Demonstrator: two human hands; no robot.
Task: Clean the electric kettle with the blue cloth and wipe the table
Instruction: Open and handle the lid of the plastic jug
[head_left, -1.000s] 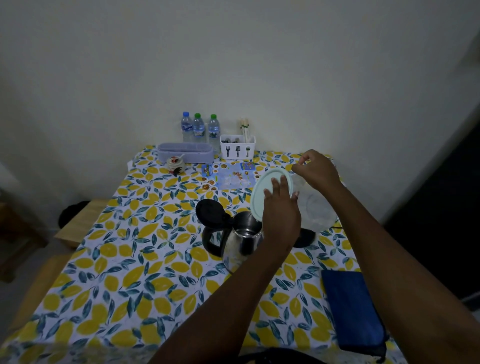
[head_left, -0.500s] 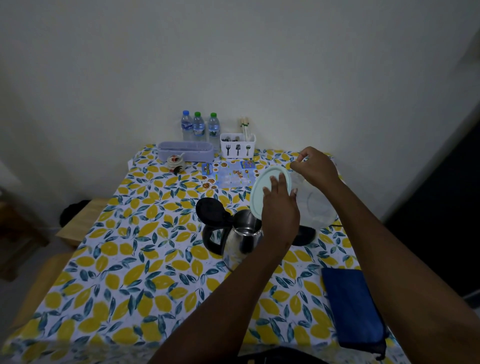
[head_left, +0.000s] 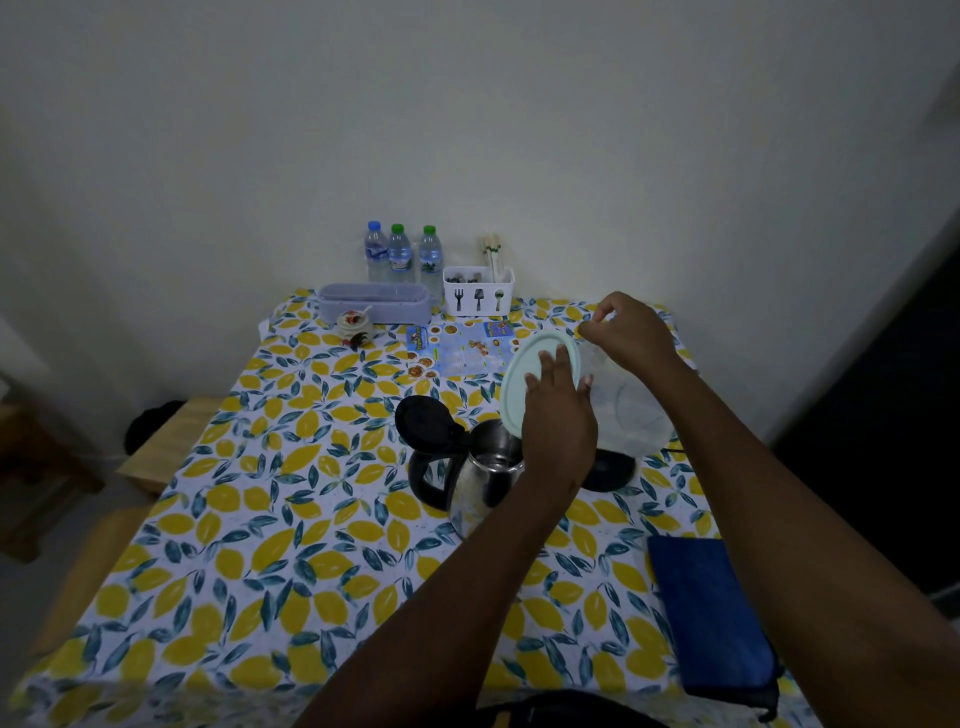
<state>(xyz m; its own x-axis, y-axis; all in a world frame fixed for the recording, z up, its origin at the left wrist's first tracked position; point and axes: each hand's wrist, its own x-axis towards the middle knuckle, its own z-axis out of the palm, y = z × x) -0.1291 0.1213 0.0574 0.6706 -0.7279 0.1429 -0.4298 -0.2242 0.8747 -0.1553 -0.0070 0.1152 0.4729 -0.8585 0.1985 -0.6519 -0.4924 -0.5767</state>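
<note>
Head view looks down on a desk (head_left: 270, 519) covered with a lemon-print cloth. At its centre stands the electric kettle (head_left: 480, 480), steel-bodied, its black lid (head_left: 423, 423) flipped open toward 10 o'clock and its black handle on the same side. Just above the kettle mouth the left hand (head_left: 558, 421) grasps a pale green round lid (head_left: 535, 382), tilted up on edge, with the fingers spread across its face. At 2 o'clock from the kettle the right hand (head_left: 631, 330) pinches the rim of a clear plastic container (head_left: 631, 410), which sits over the black kettle base (head_left: 608, 470). The blue cloth (head_left: 709, 618) lies folded at 4 o'clock, near the desk's right edge, well apart from both hands. Along the far edge at 12 o'clock stand three water bottles (head_left: 400, 254), a white cutlery holder (head_left: 478, 297) and a lilac box (head_left: 374, 303); a printed leaflet (head_left: 462, 348) lies just in front of them
</note>
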